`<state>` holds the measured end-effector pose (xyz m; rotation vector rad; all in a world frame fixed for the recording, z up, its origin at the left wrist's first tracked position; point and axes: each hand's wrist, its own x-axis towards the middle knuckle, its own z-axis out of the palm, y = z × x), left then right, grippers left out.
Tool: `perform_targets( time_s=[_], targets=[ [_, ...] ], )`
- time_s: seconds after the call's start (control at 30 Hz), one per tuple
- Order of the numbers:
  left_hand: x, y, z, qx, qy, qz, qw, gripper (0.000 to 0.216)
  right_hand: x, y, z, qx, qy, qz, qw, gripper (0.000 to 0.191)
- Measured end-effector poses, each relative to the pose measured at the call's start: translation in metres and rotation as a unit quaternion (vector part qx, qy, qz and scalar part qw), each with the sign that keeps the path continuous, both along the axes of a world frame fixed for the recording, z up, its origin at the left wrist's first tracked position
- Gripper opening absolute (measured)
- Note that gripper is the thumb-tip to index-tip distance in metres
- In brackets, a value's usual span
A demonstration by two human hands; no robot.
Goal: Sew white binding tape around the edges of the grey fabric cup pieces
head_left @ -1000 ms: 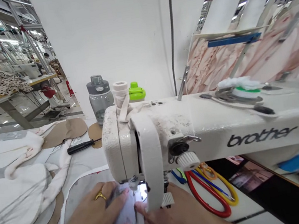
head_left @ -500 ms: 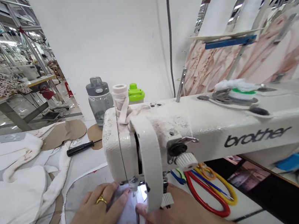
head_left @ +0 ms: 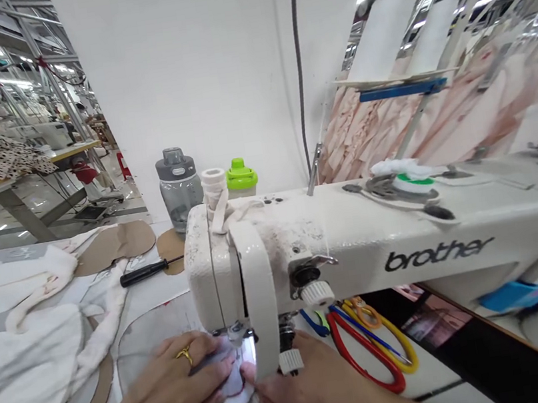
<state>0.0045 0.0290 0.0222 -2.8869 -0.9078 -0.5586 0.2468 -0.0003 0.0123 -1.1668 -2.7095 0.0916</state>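
Note:
A small white fabric piece point(head_left: 235, 390) with a dark reddish curved line lies under the lit needle area of a white sewing machine point(head_left: 363, 221) marked "brother". My left hand point(head_left: 179, 383), a ring on one finger, rests on the fabric from the left with its fingers stretched out flat. My right hand point(head_left: 306, 384) comes in from the right with curled fingers, gripping the fabric's edge beside the needle. The machine head's front guard and a white knob hide part of it.
White padded cut pieces point(head_left: 27, 379), brown card templates point(head_left: 114, 246) and a black screwdriver point(head_left: 145, 272) lie left. Behind stand a grey bottle point(head_left: 180, 191) and a green-lidded bottle point(head_left: 241, 177). Red-handled scissors point(head_left: 362, 349) and a dark-screened phone point(head_left: 451, 336) lie right, under the machine arm.
The fabric piece has turned under the needle, its curved line now lying more crosswise. My left hand's fingers and thumb have drawn closer together. The view has shifted slightly.

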Motion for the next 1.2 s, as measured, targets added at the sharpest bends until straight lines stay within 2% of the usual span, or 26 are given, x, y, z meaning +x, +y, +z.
perform_targets(
  time_s=[0.13,0.27,0.5,0.67,0.8,0.87,0.97,1.1,1.2],
  targets=[
    [0.003,0.005,0.005,-0.037,-0.020,-0.007,0.999,0.029,-0.002,0.000,-0.012,0.043,0.009,-0.020,0.999,0.026],
    [-0.001,0.007,0.005,-0.033,-0.011,0.002,0.999,0.027,-0.002,-0.001,-0.010,0.041,-0.016,-0.011,0.999,0.034],
    [-0.002,0.008,0.002,-0.008,0.000,0.021,1.000,0.030,-0.003,0.000,0.012,-0.035,-0.015,-0.019,0.999,0.035],
    [0.006,0.006,-0.002,0.030,0.006,0.035,0.999,0.034,-0.003,-0.001,0.017,-0.036,-0.011,-0.034,0.999,0.026],
    [0.011,0.000,-0.010,0.061,-0.003,0.071,0.996,0.035,-0.002,-0.002,0.016,-0.022,-0.020,-0.039,0.999,0.028],
    [0.012,-0.002,-0.009,0.053,-0.014,0.086,0.995,0.032,-0.002,-0.003,0.015,-0.015,-0.023,-0.037,0.999,0.029],
    [0.009,-0.003,-0.002,0.018,-0.023,0.066,0.997,0.028,-0.001,-0.004,0.016,-0.005,-0.019,-0.044,0.999,0.027],
    [-0.001,-0.001,-0.001,-0.027,-0.022,0.066,0.997,0.035,0.000,-0.004,0.022,-0.029,-0.022,-0.027,0.999,0.023],
    [-0.007,0.002,-0.004,0.002,-0.016,0.074,0.997,0.037,0.002,-0.003,0.024,-0.035,-0.024,-0.012,0.999,0.026]
  ],
)
